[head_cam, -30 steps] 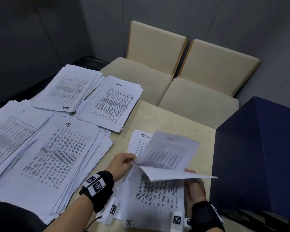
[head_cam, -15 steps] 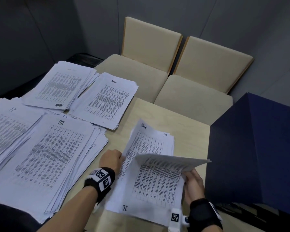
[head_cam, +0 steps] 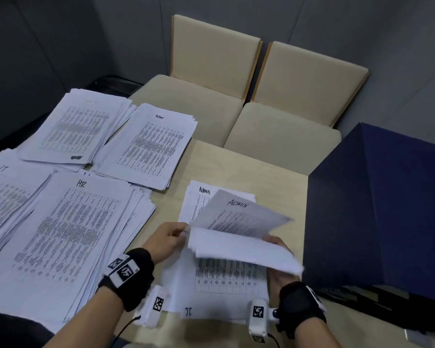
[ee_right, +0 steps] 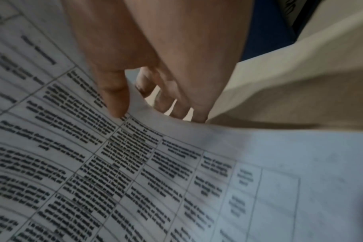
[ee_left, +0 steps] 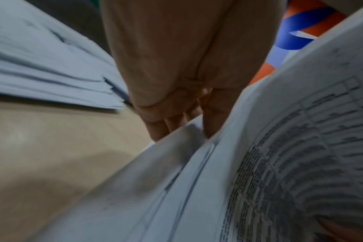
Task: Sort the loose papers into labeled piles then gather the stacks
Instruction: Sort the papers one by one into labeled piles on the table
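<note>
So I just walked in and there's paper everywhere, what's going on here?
A person is sorting printed sheets into labeled piles on the table. The left hand pinches the edge of a lifted sheet marked ADMIN, while the right hand grips the bent sheet below it in the small unsorted stack. Piles marked HR, IT and Admin lie to the left.

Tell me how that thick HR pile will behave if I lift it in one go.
The HR pile is probably heavy: it looks thick. Its edges are fanned unevenly, so loose sheets would likely slide apart. It would probably sag, as the sheet pinched by the left hand already curves.
</note>
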Demonstrator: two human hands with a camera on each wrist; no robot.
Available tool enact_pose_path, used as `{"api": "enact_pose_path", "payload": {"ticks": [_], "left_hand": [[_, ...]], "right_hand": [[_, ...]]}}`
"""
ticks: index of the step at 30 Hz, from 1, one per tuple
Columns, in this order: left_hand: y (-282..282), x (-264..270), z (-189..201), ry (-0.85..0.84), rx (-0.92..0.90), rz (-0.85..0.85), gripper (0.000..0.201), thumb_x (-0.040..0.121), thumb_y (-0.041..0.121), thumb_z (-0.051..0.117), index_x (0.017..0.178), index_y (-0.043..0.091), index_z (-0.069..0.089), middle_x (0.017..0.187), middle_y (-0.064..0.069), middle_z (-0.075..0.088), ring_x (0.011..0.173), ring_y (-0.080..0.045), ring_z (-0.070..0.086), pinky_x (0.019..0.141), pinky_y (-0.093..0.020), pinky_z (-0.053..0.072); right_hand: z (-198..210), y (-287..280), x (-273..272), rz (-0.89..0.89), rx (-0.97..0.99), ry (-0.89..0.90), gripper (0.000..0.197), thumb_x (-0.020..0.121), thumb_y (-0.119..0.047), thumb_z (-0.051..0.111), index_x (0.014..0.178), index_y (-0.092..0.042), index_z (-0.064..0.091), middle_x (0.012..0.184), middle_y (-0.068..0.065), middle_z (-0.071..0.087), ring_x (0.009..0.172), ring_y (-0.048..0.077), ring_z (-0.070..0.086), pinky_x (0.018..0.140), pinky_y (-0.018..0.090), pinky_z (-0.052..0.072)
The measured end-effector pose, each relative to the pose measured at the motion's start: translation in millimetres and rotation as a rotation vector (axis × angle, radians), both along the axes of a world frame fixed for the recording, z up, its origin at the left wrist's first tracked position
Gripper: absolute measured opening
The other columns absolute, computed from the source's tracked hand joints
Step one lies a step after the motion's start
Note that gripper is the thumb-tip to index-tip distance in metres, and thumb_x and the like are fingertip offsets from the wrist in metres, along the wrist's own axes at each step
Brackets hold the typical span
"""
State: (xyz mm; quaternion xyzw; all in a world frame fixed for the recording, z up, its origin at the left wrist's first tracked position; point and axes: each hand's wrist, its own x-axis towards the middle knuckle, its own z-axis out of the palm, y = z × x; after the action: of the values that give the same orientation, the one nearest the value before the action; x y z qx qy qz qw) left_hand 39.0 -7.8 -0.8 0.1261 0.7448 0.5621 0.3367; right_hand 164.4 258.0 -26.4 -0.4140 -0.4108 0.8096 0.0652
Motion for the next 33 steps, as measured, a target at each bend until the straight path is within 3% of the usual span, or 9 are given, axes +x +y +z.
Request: {"api": "enact_pose_path", "payload": {"ticks": [3, 5, 8, 13, 18, 21, 26, 30, 33], "left_hand": [[-1.8, -7.2, -19.1, -0.029, -0.204, 0.145, 0.029, 0.075, 0.006, 0.054, 0.096, 0.009, 0.074, 0.101, -0.007, 0.075, 0.094, -0.026, 0.069, 0.09, -0.038, 0.053], [-1.4, -10.5, -34.0, 0.151, -0.53, 0.248, 0.015, 0.087, 0.017, 0.064, 0.1, 0.014, 0.069, 0.102, -0.002, 0.071, 0.091, -0.018, 0.063, 0.084, -0.03, 0.049], [1.8, -7.3, -43.6, 0.228, -0.808, 0.237, 0.021, 0.082, 0.037, 0.072, 0.086, 0.018, 0.063, 0.085, 0.003, 0.064, 0.078, -0.018, 0.058, 0.066, -0.026, 0.042], [7.3, -4.9, -44.3, 0.388, -0.89, 0.133, 0.021, 0.089, 0.029, 0.065, 0.071, 0.019, 0.061, 0.074, 0.0, 0.062, 0.068, -0.02, 0.055, 0.059, -0.026, 0.04], [5.0, -11.1, -24.2, 0.64, -1.068, -0.112, 0.041, 0.102, 0.044, 0.04, 0.091, 0.016, 0.067, 0.088, -0.005, 0.068, 0.078, -0.023, 0.062, 0.066, -0.029, 0.044], [4.7, -10.4, -9.3, 0.741, -1.114, -0.144, 0.046, 0.104, 0.046, 0.029, 0.092, 0.02, 0.065, 0.078, 0.0, 0.059, 0.069, -0.021, 0.053, 0.063, -0.027, 0.038], [-0.6, -7.9, -11.5, 0.775, -0.748, -0.029, 0.033, 0.1, 0.032, 0.05, 0.071, 0.015, 0.054, 0.061, -0.002, 0.056, 0.056, -0.022, 0.044, 0.055, -0.029, 0.033], [-4.9, -2.6, -7.2, 0.536, -0.262, 0.146, 0.033, 0.091, 0.018, 0.067, 0.063, 0.023, 0.051, 0.053, 0.007, 0.051, 0.051, -0.008, 0.043, 0.052, -0.021, 0.034], [-6.0, -0.2, -0.2, 0.306, -0.024, 0.194, 0.03, 0.085, 0.01, 0.073, 0.065, 0.014, 0.052, 0.052, 0.01, 0.054, 0.052, 0.0, 0.047, 0.056, -0.014, 0.037]], "right_hand": [[2.1, -2.8, 3.6, 0.003, 0.137, 0.002, 0.024, 0.094, -0.004, 0.055, 0.076, -0.015, 0.067, 0.087, 0.003, 0.067, 0.082, 0.023, 0.059, 0.066, 0.029, 0.049], [-3.0, -3.4, 5.1, 0.01, 0.252, -0.006, 0.019, 0.098, -0.008, 0.053, 0.084, -0.016, 0.063, 0.093, 0.0, 0.064, 0.09, 0.022, 0.055, 0.073, 0.029, 0.044], [-4.7, -1.6, 4.1, -0.008, 0.285, -0.053, 0.015, 0.095, -0.01, 0.058, 0.087, -0.022, 0.063, 0.102, 0.005, 0.067, 0.098, 0.026, 0.059, 0.079, 0.035, 0.045], [0.7, -0.2, 8.2, 0.026, 0.173, 0.001, 0.027, 0.094, 0.001, 0.052, 0.116, -0.006, 0.065, 0.112, 0.016, 0.072, 0.101, 0.031, 0.068, 0.091, 0.044, 0.053], [-5.6, 2.0, 10.2, -0.003, 0.212, -0.082, 0.021, 0.091, 0.0, 0.054, 0.082, -0.011, 0.069, 0.099, 0.021, 0.07, 0.093, 0.033, 0.065, 0.09, 0.046, 0.051], [-5.1, 1.3, 9.1, -0.023, 0.223, -0.124, 0.012, 0.092, -0.001, 0.054, 0.088, -0.005, 0.064, 0.094, 0.023, 0.067, 0.087, 0.032, 0.065, 0.081, 0.041, 0.052], [-8.3, 0.5, 3.4, -0.043, 0.201, -0.144, 0.018, 0.093, -0.004, 0.049, 0.09, -0.004, 0.067, 0.096, 0.021, 0.068, 0.092, 0.034, 0.064, 0.09, 0.045, 0.05], [-8.8, 5.5, 1.4, -0.077, 0.138, -0.112, 0.019, 0.091, -0.002, 0.048, 0.078, -0.008, 0.06, 0.084, 0.013, 0.063, 0.08, 0.029, 0.058, 0.072, 0.034, 0.046], [-8.2, 6.8, 3.1, -0.05, 0.065, -0.05, 0.013, 0.072, -0.007, 0.055, 0.085, -0.008, 0.052, 0.094, 0.011, 0.058, 0.094, 0.028, 0.054, 0.09, 0.038, 0.043]]}}
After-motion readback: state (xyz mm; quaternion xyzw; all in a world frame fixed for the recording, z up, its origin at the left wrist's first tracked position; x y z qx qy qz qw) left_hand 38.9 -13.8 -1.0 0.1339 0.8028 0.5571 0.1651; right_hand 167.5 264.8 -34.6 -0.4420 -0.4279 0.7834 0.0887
